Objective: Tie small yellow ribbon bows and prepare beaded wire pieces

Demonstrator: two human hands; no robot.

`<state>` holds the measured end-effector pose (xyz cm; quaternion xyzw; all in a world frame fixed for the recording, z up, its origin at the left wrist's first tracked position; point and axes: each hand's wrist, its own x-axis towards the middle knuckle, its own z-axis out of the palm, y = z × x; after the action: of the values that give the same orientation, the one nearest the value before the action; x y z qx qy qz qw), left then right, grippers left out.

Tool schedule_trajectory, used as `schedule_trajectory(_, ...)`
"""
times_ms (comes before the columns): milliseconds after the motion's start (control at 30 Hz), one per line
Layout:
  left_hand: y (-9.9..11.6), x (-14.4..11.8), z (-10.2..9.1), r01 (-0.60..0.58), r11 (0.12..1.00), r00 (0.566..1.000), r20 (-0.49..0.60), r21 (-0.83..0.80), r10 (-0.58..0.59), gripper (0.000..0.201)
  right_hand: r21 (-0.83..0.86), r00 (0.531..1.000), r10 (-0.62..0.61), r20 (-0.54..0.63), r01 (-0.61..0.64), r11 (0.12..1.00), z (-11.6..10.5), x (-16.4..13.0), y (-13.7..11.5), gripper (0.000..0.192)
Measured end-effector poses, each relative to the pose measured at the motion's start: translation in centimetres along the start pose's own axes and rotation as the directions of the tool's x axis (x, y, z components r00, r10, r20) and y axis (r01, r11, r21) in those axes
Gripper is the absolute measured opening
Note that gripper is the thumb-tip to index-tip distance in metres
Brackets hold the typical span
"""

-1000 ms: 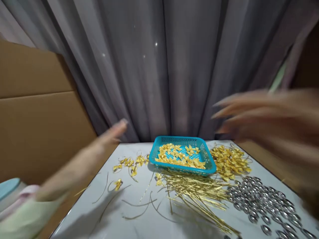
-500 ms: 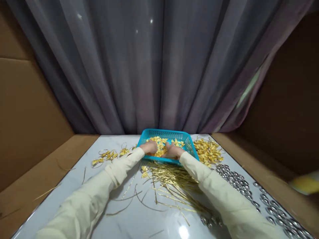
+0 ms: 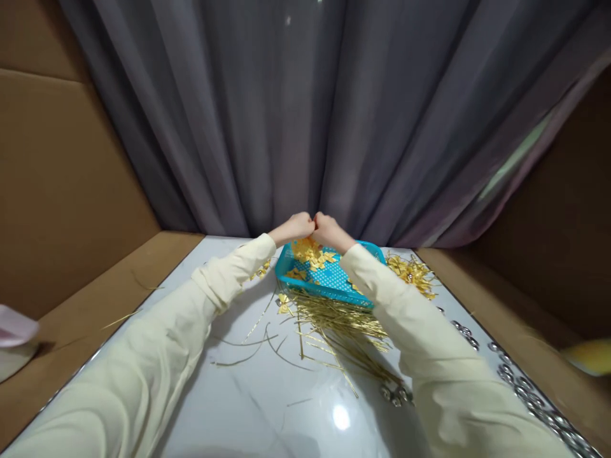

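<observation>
Left hand (image 3: 296, 226) and right hand (image 3: 329, 231) closed, knuckles touching, above far edge of blue basket (image 3: 329, 280); what the grip pinches is too small to tell. Basket holds loose gold bows (image 3: 310, 253). Gold wires (image 3: 334, 321) heaped on counter (image 3: 267, 407); finished bows (image 3: 411, 270) right. Most pieces unassembled, by my judgement.

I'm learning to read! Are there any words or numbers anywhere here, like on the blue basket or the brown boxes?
None: no word, number or sign shows on the turquoise plastic basket, the brown cardboard walls, the grey curtain or the white marble-look table.
</observation>
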<state>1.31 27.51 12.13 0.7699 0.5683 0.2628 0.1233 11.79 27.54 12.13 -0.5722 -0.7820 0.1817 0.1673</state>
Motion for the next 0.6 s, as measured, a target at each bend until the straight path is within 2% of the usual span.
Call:
schedule_trajectory(67,1.5,-1.0,-1.8,0.035,0.999,0.999,0.028,0.001,-0.035,0.02,-0.03,0.997,-0.036,-0.068,0.034,0.999,-2.1,-1.5,-0.7,0.027)
schedule_trajectory(133,2.9,-3.5,-3.3,0.007,1.0,1.0,0.02,-0.015,-0.006,0.018,-0.056,0.99,-0.089,-0.113,0.083,0.995,-3.1,-4.1,-1.1,0.023)
schedule_trajectory(167,3.3,-5.2,-3.8,-0.018,0.999,1.0,0.014,-0.026,0.018,0.018,-0.068,0.983,-0.129,-0.127,0.121,0.99,-3.1,-5.8,-1.2,0.021)
schedule_trajectory(233,3.3,-9.5,-4.0,-0.116,0.993,0.993,0.028,-0.021,0.116,0.022,-0.029,0.946,-0.296,-0.129,0.295,0.955,-1.7,-9.2,-0.9,0.016)
schedule_trajectory(300,2.1,-14.5,-2.9,-0.193,0.981,0.97,0.146,-0.035,0.196,0.032,0.098,0.915,-0.401,-0.045,0.403,0.91,1.0,-12.4,0.0,0.016)
schedule_trajectory(367,0.2,-19.4,-0.9,-0.203,0.979,0.949,0.243,-0.021,0.202,0.041,0.203,0.898,-0.41,0.158,0.377,0.904,3.8,-14.7,1.3,0.025)
schedule_trajectory(433,-1.7,-23.8,1.3,-0.17,0.975,0.976,0.163,0.14,0.147,0.056,0.19,0.904,-0.374,0.206,0.338,0.922,5.6,-15.9,2.7,0.029)
schedule_trajectory(467,-2.4,-25.7,2.2,-0.202,0.957,0.974,0.143,0.206,0.175,0.062,0.172,0.911,-0.354,0.211,0.322,0.931,5.9,-16.1,3.4,0.025)
schedule_trajectory(533,-2.9,-28.9,3.3,-0.368,0.902,0.927,0.164,0.226,0.337,0.07,0.129,0.922,-0.323,0.213,0.301,0.945,5.4,-16.1,4.3,0.013)
schedule_trajectory(567,-2.7,-30.1,3.6,-0.435,0.878,0.89,0.244,0.198,0.386,0.068,0.109,0.925,-0.311,0.219,0.294,0.95,4.8,-16.1,4.7,0.018)
schedule_trajectory(600,-2.5,-30.9,3.6,-0.524,0.838,0.826,0.329,0.151,0.458,0.063,0.092,0.926,-0.302,0.227,0.288,0.953,4.1,-16.1,4.9,0.025)
